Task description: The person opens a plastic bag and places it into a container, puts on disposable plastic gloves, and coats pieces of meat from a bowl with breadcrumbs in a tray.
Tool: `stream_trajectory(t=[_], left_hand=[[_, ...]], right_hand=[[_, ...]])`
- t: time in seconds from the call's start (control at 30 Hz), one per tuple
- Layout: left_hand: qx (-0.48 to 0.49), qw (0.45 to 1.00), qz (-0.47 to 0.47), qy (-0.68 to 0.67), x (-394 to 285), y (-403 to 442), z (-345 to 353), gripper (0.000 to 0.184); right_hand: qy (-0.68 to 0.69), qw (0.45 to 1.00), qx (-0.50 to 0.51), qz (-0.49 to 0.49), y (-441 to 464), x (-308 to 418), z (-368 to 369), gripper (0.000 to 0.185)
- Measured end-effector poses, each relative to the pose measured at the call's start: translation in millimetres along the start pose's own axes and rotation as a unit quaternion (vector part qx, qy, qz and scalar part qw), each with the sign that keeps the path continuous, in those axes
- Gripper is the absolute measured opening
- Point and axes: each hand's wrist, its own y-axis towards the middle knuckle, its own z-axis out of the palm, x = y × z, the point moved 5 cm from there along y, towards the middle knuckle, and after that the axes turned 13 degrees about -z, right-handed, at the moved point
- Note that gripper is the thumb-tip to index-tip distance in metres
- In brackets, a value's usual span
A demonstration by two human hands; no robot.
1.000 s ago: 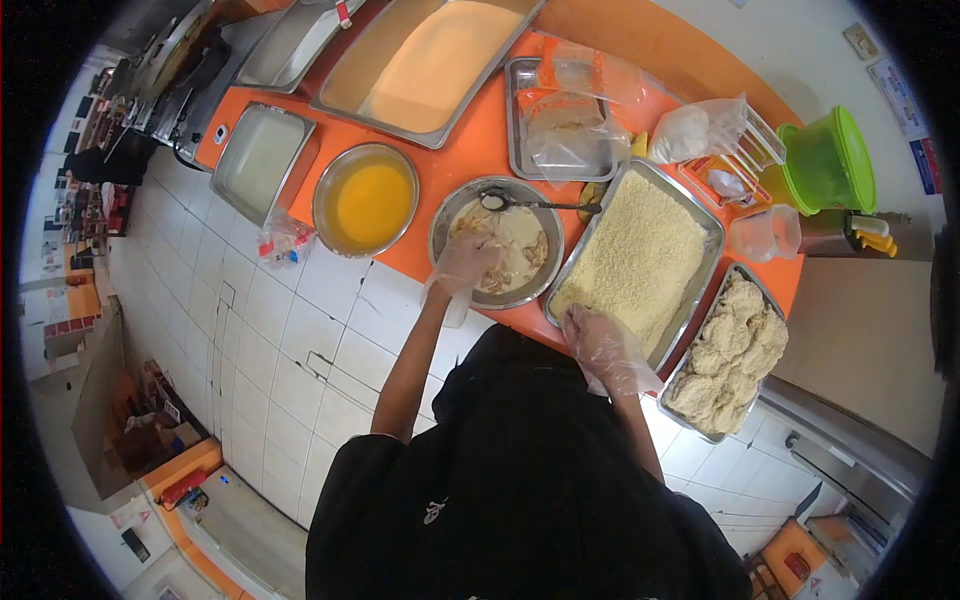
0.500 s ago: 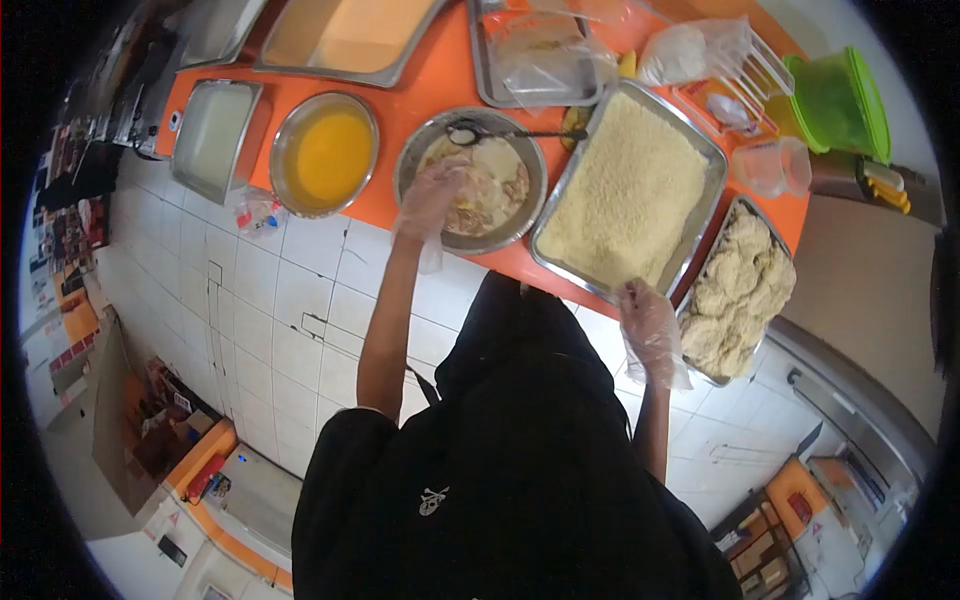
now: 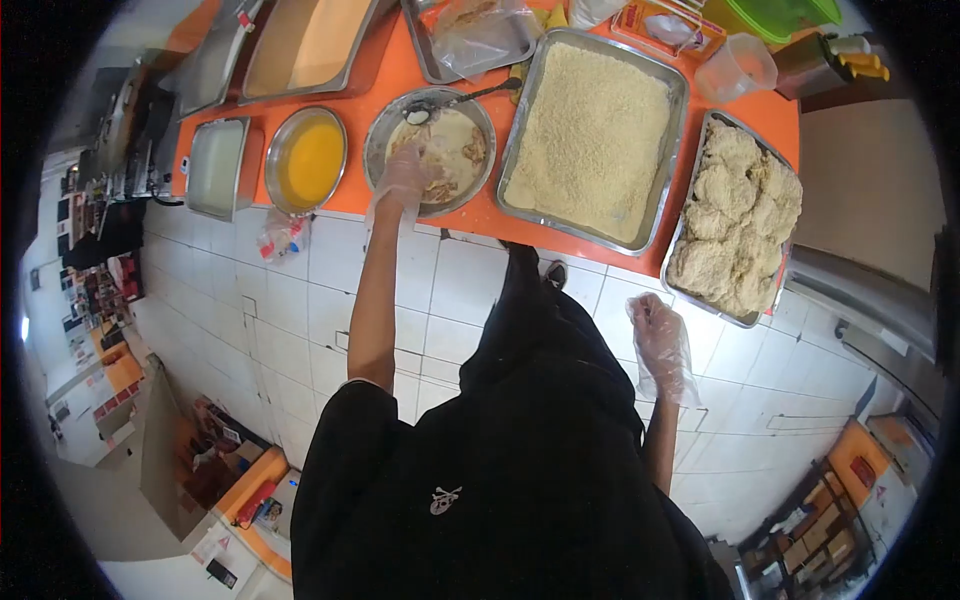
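Note:
My left hand [image 3: 402,178], in a clear plastic glove, reaches into a round metal bowl [image 3: 484,185] with pieces of meat [image 3: 472,152] in a pale, milky liquid. Its fingertips are down at the mixture, and whether they grip a piece cannot be seen. A dark-handled spoon [image 3: 470,97] lies across the bowl's far rim. My right hand [image 3: 658,338], also gloved, hangs in front of the table edge with its fingers curled together and nothing visible in them. Nearest to it are the tray of pale crumbs [image 3: 590,135] and the tray of crumb-coated pieces [image 3: 735,220].
Left of the bowl stand a bowl of yellow liquid [image 3: 312,160] and a metal pan of whitish liquid [image 3: 216,168]. Farther back are a deep pan [image 3: 305,45], a tray with a plastic bag [image 3: 478,40] and a clear plastic tub [image 3: 738,68]. The orange table [image 3: 470,225] ends before my body.
My right hand has moved away from the crumb tray's near edge, back toward my body. My left hand stays in the bowl. The camera view has shifted.

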Motion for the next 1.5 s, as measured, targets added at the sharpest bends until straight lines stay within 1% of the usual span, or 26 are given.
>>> stream_trajectory(t=[0.03, 0.07, 0.1, 0.23, 0.3, 0.33, 0.37, 0.4, 0.43, 0.5, 0.53, 0.6, 0.73, 0.77, 0.8, 0.9, 0.93, 1.0, 1.03, 1.07, 1.1, 1.13, 1.2, 1.27, 1.43, 1.5], left_hand=[[-0.006, 1.0, 0.004, 0.008, 13.4, 10.0, 8.3, 0.043], [-0.015, 0.996, 0.025, 0.079, 33.8, 28.9, 23.7, 0.043], [-0.023, 0.988, 0.045, 0.149, 30.1, 29.9, 20.7, 0.042], [-0.057, 0.964, 0.044, 0.258, 25.6, 23.6, 4.7, 0.044], [0.078, 0.924, 0.126, 0.353, 20.3, 22.1, 7.3, 0.047], [0.075, 0.922, 0.128, 0.359, 10.0, 9.8, 1.3, 0.047], [0.073, 0.978, 0.013, 0.193, 7.0, -1.2, -9.0, 0.047], [0.069, 0.992, -0.101, 0.017, 7.4, -8.9, -17.4, 0.047], [0.066, 0.993, -0.098, 0.019, 19.2, -1.3, -11.3, 0.047], [0.12, 0.947, -0.129, -0.269, 40.6, 5.1, 3.6, 0.047], [0.119, 0.947, -0.128, -0.269, 40.4, 5.1, 2.6, 0.047], [0.125, 0.949, -0.194, -0.214, 44.2, 2.0, 5.7, 0.045], [0.15, 0.925, -0.205, -0.281, 51.0, 10.1, 18.9, 0.042], [0.047, 0.992, -0.104, -0.051, 51.9, 22.4, 14.5, 0.035], [-0.061, 0.981, 0.001, 0.184, 47.5, 28.9, 11.0, 0.028], [-0.049, 0.98, 0.013, 0.193, -15.5, -14.2, -29.0, 0.031], [-0.049, 0.98, 0.01, 0.192, -15.3, -16.0, -26.6, 0.031], [-0.052, 0.989, 0.142, 0.008, -32.0, -21.2, -26.5, 0.034], [-0.056, 0.989, 0.141, 0.002, -47.8, -25.4, -32.1, 0.034], [0.005, 0.976, 0.168, 0.138, -66.4, -28.5, -28.1, 0.036], [0.066, 0.941, 0.191, 0.272, -76.4, -31.0, -22.4, 0.038], [0.063, 0.942, 0.192, 0.268, -70.8, -20.9, -13.6, 0.038], [0.07, 0.906, 0.219, 0.355, -63.9, -8.0, 8.0, 0.033], [0.074, 0.893, 0.237, 0.375, -67.2, -3.5, 9.9, 0.031], [0.047, 0.878, 0.263, 0.396, -52.5, 8.9, -3.2, 0.025], [0.088, 0.887, 0.238, 0.386, -47.5, 10.6, -6.5, 0.025]], right_hand=[[0.011, 1.0, -0.002, 0.002, -7.6, -1.6, -1.2, 0.02], [0.02, 1.0, -0.008, 0.0, -14.6, -3.8, -3.5, 0.02], [0.011, 1.0, -0.01, 0.0, -20.4, -5.7, -6.8, 0.02], [0.008, 1.0, -0.021, 0.022, -45.1, -17.6, -17.2, 0.02], [0.001, 0.999, -0.025, 0.032, -56.6, -28.4, -19.5, 0.022], [0.007, 0.999, -0.029, 0.032, -61.7, -33.1, -19.2, 0.022], [0.002, 0.999, -0.028, 0.039, -65.4, -38.0, -18.2, 0.022], [-0.003, 0.999, -0.025, 0.046, -68.1, -40.6, -17.6, 0.022], [-0.004, 0.999, -0.027, 0.047, -69.1, -35.0, -22.5, 0.022], [0.003, 0.999, -0.03, 0.039, -68.5, -35.7, -22.1, 0.021], [0.008, 0.999, -0.029, 0.031, -68.1, -35.4, -21.0, 0.021], [0.019, 0.999, -0.036, 0.022, -63.2, -34.0, -20.0, 0.02], [0.025, 0.999, -0.047, -0.004, -45.7, -25.2, -21.7, 0.019], [0.022, 0.999, -0.048, -0.009, -39.7, -21.4, -22.1, 0.019], [0.018, 0.999, -0.049, -0.011, -33.8, -16.8, -22.1, 0.019], [0.009, 0.999, -0.039, -0.026, -12.8, -6.7, -18.7, 0.019], [0.006, 0.999, -0.028, -0.034, -7.1, -2.6, -15.9, 0.019], [0.005, 0.998, -0.031, -0.045, 4.7, 7.1, -13.5, 0.019], [0.005, 0.998, -0.037, -0.056, 12.2, 12.9, -13.9, 0.02], [-0.001, 0.997, -0.037, -0.061, 19.3, 18.3, -13.5, 0.02], [0.018, 0.998, -0.032, -0.058, 26.0, 23.6, -11.4, 0.021], [0.038, 0.997, -0.027, -0.054, 33.5, 34.2, -10.8, 0.022], [0.028, 0.998, -0.02, -0.05, 47.4, 55.7, -14.5, 0.025], [0.031, 0.999, 0.001, -0.025, 59.5, 64.1, -10.4, 0.027], [-0.063, 0.996, 0.017, -0.064, 92.9, 66.3, 12.8, 0.027], [-0.057, 0.996, 0.019, -0.068, 102.5, 64.7, 19.0, 0.026]])
